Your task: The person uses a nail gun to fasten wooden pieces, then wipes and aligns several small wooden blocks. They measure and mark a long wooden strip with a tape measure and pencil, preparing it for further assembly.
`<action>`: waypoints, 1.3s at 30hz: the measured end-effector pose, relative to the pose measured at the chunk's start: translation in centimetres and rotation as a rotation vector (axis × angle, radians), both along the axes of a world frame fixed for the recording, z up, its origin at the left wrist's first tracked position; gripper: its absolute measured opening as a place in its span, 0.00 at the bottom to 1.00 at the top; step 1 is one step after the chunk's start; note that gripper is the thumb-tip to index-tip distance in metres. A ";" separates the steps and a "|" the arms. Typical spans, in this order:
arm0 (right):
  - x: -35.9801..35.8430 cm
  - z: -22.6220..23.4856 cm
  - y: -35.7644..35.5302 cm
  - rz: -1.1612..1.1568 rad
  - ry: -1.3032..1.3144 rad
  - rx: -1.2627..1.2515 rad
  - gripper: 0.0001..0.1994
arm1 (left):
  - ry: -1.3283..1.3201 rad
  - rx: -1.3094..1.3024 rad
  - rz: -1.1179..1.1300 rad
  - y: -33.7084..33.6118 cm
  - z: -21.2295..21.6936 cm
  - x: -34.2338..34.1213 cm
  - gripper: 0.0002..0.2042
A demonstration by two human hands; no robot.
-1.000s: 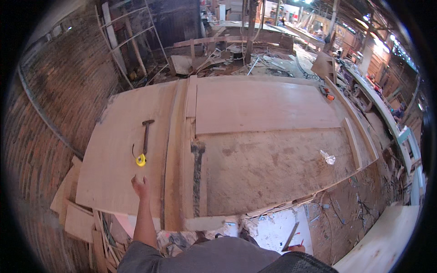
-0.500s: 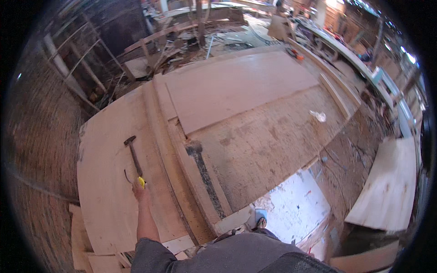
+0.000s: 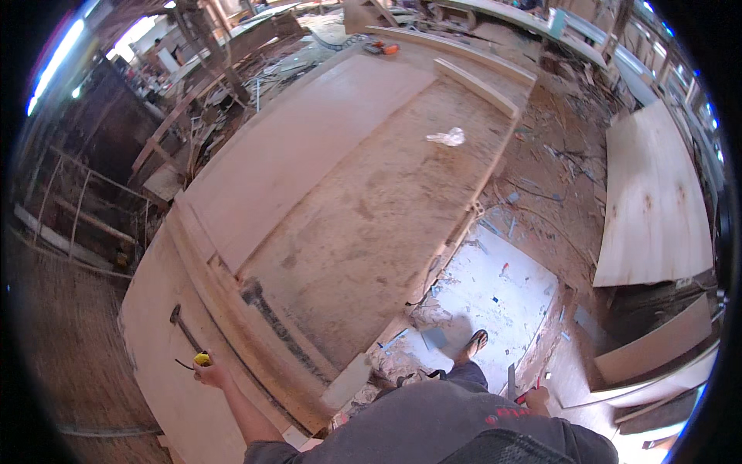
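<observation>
My left hand (image 3: 214,374) is closed around a yellow tape measure (image 3: 202,359), low over the pale wooden sheet (image 3: 174,402) at the left. A short dark strip, seemingly the tape's blade, sticks out from it. Just beyond lies a hammer (image 3: 184,328), its handle end close to the tape measure. At the lower right, beside my body, my right hand (image 3: 538,400) is closed on a red-handled tool (image 3: 528,393). A grey, flat, blade-like piece (image 3: 512,380) rises next to that handle; whether the two are joined cannot be made out.
A long wooden worktop (image 3: 371,209) carries a smooth board (image 3: 309,147), crumpled white material (image 3: 447,137), wood strips (image 3: 479,87) and an orange-and-dark tool (image 3: 380,48). Scraps litter a white sheet (image 3: 495,290) by my foot. A pale panel (image 3: 657,201) leans at the right.
My view has turned to the right, so the worktop sits further left. My right hand and the red-handled tool have come into view. The tape measure stays in my left hand.
</observation>
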State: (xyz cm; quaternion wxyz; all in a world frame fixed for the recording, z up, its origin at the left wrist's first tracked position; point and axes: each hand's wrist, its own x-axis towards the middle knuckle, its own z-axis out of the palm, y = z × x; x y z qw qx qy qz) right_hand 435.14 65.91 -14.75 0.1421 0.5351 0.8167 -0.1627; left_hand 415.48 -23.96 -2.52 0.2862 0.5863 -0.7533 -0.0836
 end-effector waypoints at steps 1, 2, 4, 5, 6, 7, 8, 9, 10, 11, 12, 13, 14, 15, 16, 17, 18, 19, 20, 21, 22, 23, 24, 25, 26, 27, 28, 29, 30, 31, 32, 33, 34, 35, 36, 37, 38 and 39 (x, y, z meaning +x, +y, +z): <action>0.2 -0.9 1.2 -0.006 -0.027 -0.034 0.16 | 0.086 -0.014 -0.042 2.7 0.9 -1.2 0.36; 0.1 -1.8 2.7 -0.006 -0.057 -0.061 0.16 | 0.144 -0.071 -0.143 5.7 1.7 -2.9 0.35; -1.4 -3.4 6.5 0.020 -0.103 -0.133 0.18 | 0.287 -0.075 -0.324 12.6 2.8 -6.9 0.34; -2.6 -4.0 8.4 0.040 -0.127 -0.185 0.19 | 0.373 -0.020 -0.402 16.2 3.7 -8.8 0.33; -2.7 -3.7 10.3 0.028 -0.179 -0.223 0.20 | 0.480 0.140 -0.455 20.6 3.9 -11.3 0.32; -3.8 -3.6 12.1 0.041 -0.190 -0.140 0.21 | 0.591 0.297 -0.522 24.8 4.2 -13.8 0.30; -5.1 -3.3 14.5 0.131 -0.222 -0.165 0.20 | 0.623 0.359 -0.587 29.1 4.6 -16.2 0.28; -6.2 -2.9 16.4 0.040 -0.085 -0.126 0.19 | 0.655 0.426 -0.655 33.8 5.0 -19.0 0.26; -7.7 -2.5 18.9 0.053 -0.102 -0.195 0.18 | 0.695 0.597 -0.729 38.0 5.6 -21.5 0.26; -9.1 -2.5 20.6 0.028 0.009 -0.116 0.17 | 0.715 0.782 -0.772 42.2 6.2 -23.6 0.25; -10.7 -2.5 22.7 -0.050 0.002 -0.082 0.16 | 0.722 0.875 -0.804 46.7 6.7 -25.6 0.25; -12.1 -2.6 24.0 -0.107 0.101 -0.025 0.14 | 0.735 0.957 -0.859 50.9 7.0 -27.7 0.25; -13.4 -2.5 25.8 -0.150 0.162 -0.028 0.13 | 0.732 1.093 -0.927 55.0 7.5 -29.5 0.24; -14.8 -2.4 27.3 -0.140 0.173 -0.039 0.13 | 0.725 1.219 -1.000 58.7 8.0 -31.3 0.24; -16.3 -2.4 28.9 -0.153 0.162 -0.058 0.14 | 0.715 1.318 -1.103 62.5 8.2 -33.2 0.23; -17.2 -2.3 29.9 -0.155 0.158 -0.070 0.15 | 0.694 1.416 -1.186 65.8 8.5 -34.8 0.23; -18.1 -2.3 30.6 -0.172 0.167 -0.083 0.14 | 0.685 1.515 -1.284 69.1 8.6 -36.2 0.22; -19.1 -2.4 31.2 -0.176 0.185 -0.084 0.14 | 0.632 1.638 -1.284 72.3 8.4 -37.6 0.22; -20.1 -2.5 32.0 -0.187 0.210 -0.069 0.13 | 0.589 1.765 -1.279 75.4 8.2 -39.0 0.22; -20.7 -2.6 32.6 -0.206 0.223 -0.076 0.13 | 0.515 1.916 -1.329 78.2 8.0 -40.4 0.22; -20.9 -2.6 33.0 -0.234 0.236 -0.070 0.12 | 0.438 2.088 -1.359 81.0 7.8 -41.9 0.23; -21.1 -2.8 33.3 -0.271 0.230 -0.077 0.11 | 0.351 2.195 -1.314 83.9 7.2 -43.4 0.25; -20.9 -2.8 33.4 -0.343 0.201 -0.123 0.13 | 0.281 2.336 -1.280 86.6 6.8 -44.6 0.26; -20.6 -2.8 33.5 -0.313 0.123 -0.076 0.13 | 0.133 2.321 -1.232 89.0 6.5 -45.9 0.27; -20.1 -2.8 33.5 -0.272 0.062 -0.026 0.14 | 0.011 2.323 -1.209 91.6 6.2 -47.5 0.27; -19.3 -2.6 33.2 -0.349 0.068 -0.076 0.15 | -0.101 2.322 -1.187 94.3 6.0 -49.2 0.28; -18.7 -2.5 32.9 -0.445 0.011 -0.078 0.16 | -0.169 2.341 -1.226 96.9 5.9 -51.2 0.28; -18.1 -2.2 32.7 -0.369 -0.078 -0.184 0.16 | -0.246 2.353 -1.263 99.0 5.8 -53.0 0.28; -17.9 -2.0 32.5 -0.319 -0.227 -0.276 0.16 | -0.339 2.350 -1.277 100.8 5.8 -54.4 0.28; -18.0 -1.7 32.4 -0.294 -0.222 -0.323 0.16 | -0.308 2.442 -1.259 102.8 5.8 -55.9 0.27; -18.6 -1.6 32.6 -0.342 -0.243 -0.336 0.16 | -0.280 2.521 -1.232 104.9 5.8 -57.6 0.27; -19.6 -1.5 33.0 -0.399 -0.242 -0.333 0.16 | -0.282 2.546 -1.156 107.0 5.8 -59.5 0.27; -21.1 -1.5 33.8 -0.435 -0.232 -0.322 0.17 | -0.278 2.675 -1.109 108.8 5.8 -61.4 0.26; -22.8 -1.6 35.0 -0.455 -0.218 -0.310 0.17 | -0.324 2.705 -1.131 110.7 5.8 -63.1 0.26; -24.8 -1.6 36.5 -0.471 -0.204 -0.301 0.17 | -0.358 2.735 -1.154 112.8 5.6 -64.7 0.25; -27.1 -1.9 38.3 -0.473 -0.188 -0.294 0.17 | -0.372 2.789 -1.186 114.8 5.3 -66.4 0.24; -29.4 -2.3 40.4 -0.468 -0.176 -0.287 0.17 | -0.395 2.768 -1.170 117.0 5.0 -67.7 0.22; -31.8 -2.8 42.8 -0.458 -0.165 -0.283 0.17 | -0.392 2.788 -1.151 119.1 4.6 -69.2 0.20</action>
